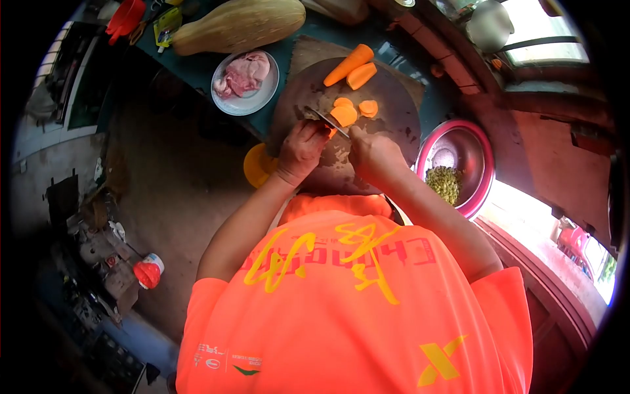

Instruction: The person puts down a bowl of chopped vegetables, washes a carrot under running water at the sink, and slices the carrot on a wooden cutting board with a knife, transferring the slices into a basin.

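On the round dark cutting board (pixel 394 85), my right hand (pixel 377 154) is closed round the handle end of a knife (pixel 327 122), whose blade points up and to the left. My left hand (pixel 303 150) is closed on a piece of carrot (pixel 332 132), mostly hidden by the fingers, right beside the blade. Cut carrot slices (pixel 344 113) lie just beyond the knife, with another small piece (pixel 368 108) to their right. Farther back on the board rest a long carrot piece (pixel 349 65) and a shorter cut one (pixel 361 75).
A plate (pixel 270 92) of raw meat (pixel 243 74) stands left of the board, with a large pale gourd (pixel 239 26) behind it. At the right is a pink-rimmed metal bowl (pixel 487 164) holding chopped greens (pixel 444 185). A yellow container (pixel 258 165) shows below the table's left edge.
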`<state>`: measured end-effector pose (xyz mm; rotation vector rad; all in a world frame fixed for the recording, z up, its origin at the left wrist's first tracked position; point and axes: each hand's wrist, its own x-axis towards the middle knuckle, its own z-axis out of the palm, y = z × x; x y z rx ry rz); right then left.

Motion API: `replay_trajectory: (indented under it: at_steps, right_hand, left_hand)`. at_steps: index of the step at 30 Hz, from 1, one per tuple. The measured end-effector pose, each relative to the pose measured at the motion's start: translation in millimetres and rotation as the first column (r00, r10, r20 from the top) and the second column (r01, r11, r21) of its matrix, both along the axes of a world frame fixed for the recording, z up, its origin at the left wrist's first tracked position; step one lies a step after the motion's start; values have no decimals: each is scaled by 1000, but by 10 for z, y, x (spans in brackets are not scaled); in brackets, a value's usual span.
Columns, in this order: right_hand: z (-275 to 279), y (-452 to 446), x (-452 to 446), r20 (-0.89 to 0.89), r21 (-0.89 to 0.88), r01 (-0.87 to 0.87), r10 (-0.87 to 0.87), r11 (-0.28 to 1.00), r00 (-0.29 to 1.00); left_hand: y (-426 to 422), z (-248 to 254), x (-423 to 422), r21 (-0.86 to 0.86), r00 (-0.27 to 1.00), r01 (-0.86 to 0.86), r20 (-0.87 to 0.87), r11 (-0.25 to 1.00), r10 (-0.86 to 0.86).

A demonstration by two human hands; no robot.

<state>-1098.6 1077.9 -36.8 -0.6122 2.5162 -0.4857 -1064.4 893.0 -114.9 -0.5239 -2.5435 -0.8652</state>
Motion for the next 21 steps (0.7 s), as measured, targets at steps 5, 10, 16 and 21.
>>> replay_trajectory:
  at_steps: [5, 10, 16, 21]
  right_hand:
    - [-230, -116, 31, -34, 58, 45, -43, 997, 998]
    - [-458, -57, 59, -57, -32, 122, -123, 992, 991]
    - [-210, 90, 73, -68, -91, 190, -196, 978, 978]
    - [22, 97, -7, -33, -15, 24, -24, 1000, 999]
  left_hand:
    - [-31, -70, 16, -58, 999, 5, 52, 998, -2]
    - [-12, -9, 5, -14, 1000, 4, -2, 1000, -4]
    - [-9, -37, 2, 34, 1000, -11, -7, 999, 11]
    - [-8, -31, 2, 2, 1000, -9, 6, 1000, 9]
